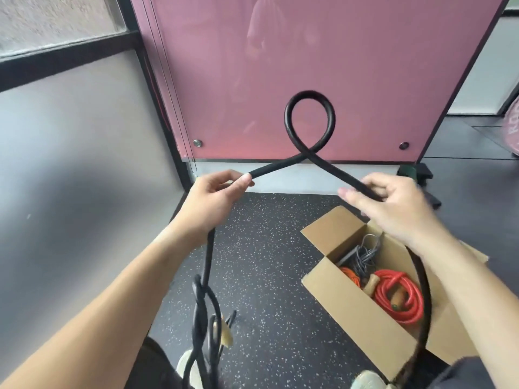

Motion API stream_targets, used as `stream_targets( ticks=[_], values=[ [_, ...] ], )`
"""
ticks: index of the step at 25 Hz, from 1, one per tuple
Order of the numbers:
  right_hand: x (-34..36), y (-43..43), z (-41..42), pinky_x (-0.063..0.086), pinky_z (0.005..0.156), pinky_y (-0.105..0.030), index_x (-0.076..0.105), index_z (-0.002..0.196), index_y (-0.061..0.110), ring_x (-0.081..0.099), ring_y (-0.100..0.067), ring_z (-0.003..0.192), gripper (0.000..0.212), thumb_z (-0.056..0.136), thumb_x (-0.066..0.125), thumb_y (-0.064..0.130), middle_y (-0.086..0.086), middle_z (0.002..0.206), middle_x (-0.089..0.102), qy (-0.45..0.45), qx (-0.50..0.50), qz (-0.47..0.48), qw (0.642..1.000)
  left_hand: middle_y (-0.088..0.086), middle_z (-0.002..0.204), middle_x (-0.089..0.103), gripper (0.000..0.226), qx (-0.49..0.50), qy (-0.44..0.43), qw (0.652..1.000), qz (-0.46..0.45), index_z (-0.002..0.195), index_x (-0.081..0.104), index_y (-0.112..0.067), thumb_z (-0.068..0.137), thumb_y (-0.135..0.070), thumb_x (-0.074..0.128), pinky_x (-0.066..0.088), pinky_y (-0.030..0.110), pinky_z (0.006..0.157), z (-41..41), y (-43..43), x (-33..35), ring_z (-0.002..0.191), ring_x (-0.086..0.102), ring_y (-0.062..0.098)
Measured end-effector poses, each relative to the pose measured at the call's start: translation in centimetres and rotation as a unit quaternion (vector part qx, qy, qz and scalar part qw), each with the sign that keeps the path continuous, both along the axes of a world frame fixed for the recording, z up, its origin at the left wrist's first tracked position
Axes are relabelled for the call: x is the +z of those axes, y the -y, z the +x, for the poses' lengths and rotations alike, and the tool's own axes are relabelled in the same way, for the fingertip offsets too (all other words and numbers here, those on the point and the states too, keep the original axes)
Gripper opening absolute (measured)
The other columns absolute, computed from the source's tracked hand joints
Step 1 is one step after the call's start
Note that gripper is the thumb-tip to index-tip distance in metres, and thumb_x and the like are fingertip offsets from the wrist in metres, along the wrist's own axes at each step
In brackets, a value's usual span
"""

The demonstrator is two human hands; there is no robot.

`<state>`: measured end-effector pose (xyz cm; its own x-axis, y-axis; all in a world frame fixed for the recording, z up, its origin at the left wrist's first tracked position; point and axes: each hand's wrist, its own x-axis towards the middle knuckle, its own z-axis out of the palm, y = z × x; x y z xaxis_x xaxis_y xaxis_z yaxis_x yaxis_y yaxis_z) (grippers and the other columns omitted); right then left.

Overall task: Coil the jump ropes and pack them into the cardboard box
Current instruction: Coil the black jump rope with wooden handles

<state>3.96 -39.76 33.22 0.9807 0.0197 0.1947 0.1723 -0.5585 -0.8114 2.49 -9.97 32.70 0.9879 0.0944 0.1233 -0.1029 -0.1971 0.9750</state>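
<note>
While aloft, looped rope between fingers

Coiled ropes in box

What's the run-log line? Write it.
left hand, right hand: pinch black rope | loop between hands | cardboard box: open, red rope inside

Cardboard box is open-topped; red rope coil part-fills it, black rope crosses above
</note>
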Motion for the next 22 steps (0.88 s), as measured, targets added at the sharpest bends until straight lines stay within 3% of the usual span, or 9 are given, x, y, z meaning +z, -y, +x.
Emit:
stream_targets(
  ticks=[2,4,7,8,10,12,15,18,22],
  values=[
    [-1.2,-2.5,-0.7,0.046,0.078,-0.029,0.066,0.105,0.029,0.062,-0.013,0.087,0.035,0.078,0.08,0.047,0.006,0.094,0.068,0.008,0.011,-0.075,0.997,-0.006,0.051,0.032,0.02,-0.015,-0.007,0.997,-0.072,0.084,0.07,-0.018,0.098,-0.031,0.062,0.015,0.018,0.042,0.0,1.6,0.4,0.041,0.02,0.01],
    [-2.3,-5.1,-1.5,0.042,0.089,-0.027,0.058,0.119,0.019,0.054,-0.015,0.103,0.053,0.077,0.082,0.04,0.002,0.111,0.056,0.148,-0.013,-0.114,0.982,-0.008,0.049,0.03,0.02,-0.024,-0.018,0.994,-0.109,0.086,0.067,-0.016,0.099,-0.029,0.06,0.015,0.017,0.041,-0.3,3.0,0.8,0.04,0.019,0.009],
    [-2.8,-7.8,-2.7,0.044,0.078,-0.025,0.056,0.114,0.012,0.054,-0.014,0.091,0.05,0.079,0.078,0.04,0.001,0.106,0.053,0.274,0.016,-0.09,0.957,-0.009,0.05,0.03,0.02,-0.021,-0.036,0.989,-0.141,0.09,0.062,-0.013,0.1,-0.03,0.059,0.016,0.018,0.042,-0.5,4.8,0.6,0.042,0.019,0.008],
    [-3.1,-8.3,-2.9,0.044,0.075,-0.024,0.055,0.114,0.013,0.053,-0.011,0.086,0.05,0.08,0.076,0.044,0.003,0.104,0.053,0.271,0.053,-0.103,0.956,-0.009,0.049,0.031,0.02,-0.006,-0.044,0.987,-0.152,0.091,0.059,-0.013,0.101,-0.031,0.059,0.017,0.018,0.041,-0.3,5.0,0.6,0.041,0.019,0.008],
    [-3.6,-9.0,-3.8,0.048,0.073,-0.024,0.054,0.116,0.024,0.056,-0.005,0.083,0.054,0.082,0.065,0.064,0.011,0.101,0.056,0.097,0.191,-0.164,0.963,-0.012,0.045,0.033,0.022,0.035,-0.063,0.975,-0.209,0.09,0.05,-0.015,0.102,-0.032,0.057,0.018,0.017,0.037,0.1,4.7,0.8,0.037,0.021,0.005],
    [-4.8,-9.7,-4.6,0.05,0.067,-0.025,0.051,0.11,0.032,0.063,-0.008,0.083,0.046,0.086,0.057,0.07,0.012,0.096,0.064,-0.101,0.303,-0.272,0.908,-0.012,0.046,0.033,0.027,0.08,-0.077,0.952,-0.287,0.082,0.042,-0.019,0.104,-0.03,0.054,0.018,0.016,0.033,0.7,3.6,1.1,0.036,0.02,0.003],
    [-6.1,-10.2,-4.7,0.037,0.049,-0.018,0.056,0.1,0.026,0.06,-0.004,0.063,0.021,0.099,0.057,0.047,0.01,0.08,0.064,-0.041,0.294,-0.207,0.932,-0.005,0.062,0.038,0.017,0.104,-0.097,0.918,-0.371,0.088,0.05,-0.018,0.102,-0.024,0.058,0.028,0.015,0.038,1.1,1.1,1.2,0.044,0.031,0.004],
    [-4.9,-10.6,-3.9,0.044,0.055,-0.011,0.062,0.106,0.016,0.062,0.006,0.064,0.019,0.096,0.066,0.031,0.011,0.084,0.07,0.097,0.234,-0.057,0.966,0.004,0.082,0.067,0.03,0.015,-0.169,0.947,-0.272,0.114,0.058,-0.009,0.097,-0.033,0.061,0.05,0.026,0.07,0.6,0.2,0.5,0.071,0.062,0.017],
    [-4.1,-10.3,-2.9,0.043,0.062,-0.009,0.056,0.096,0.01,0.066,0.005,0.073,0.016,0.097,0.065,0.023,0.01,0.083,0.072,0.196,0.18,0.018,0.964,0.002,0.093,0.074,0.035,-0.13,-0.231,0.957,-0.119,0.115,0.066,-0.004,0.102,-0.034,0.054,0.045,0.035,0.096,-1.1,2.2,-1.0,0.08,0.068,0.012]
  ],
)
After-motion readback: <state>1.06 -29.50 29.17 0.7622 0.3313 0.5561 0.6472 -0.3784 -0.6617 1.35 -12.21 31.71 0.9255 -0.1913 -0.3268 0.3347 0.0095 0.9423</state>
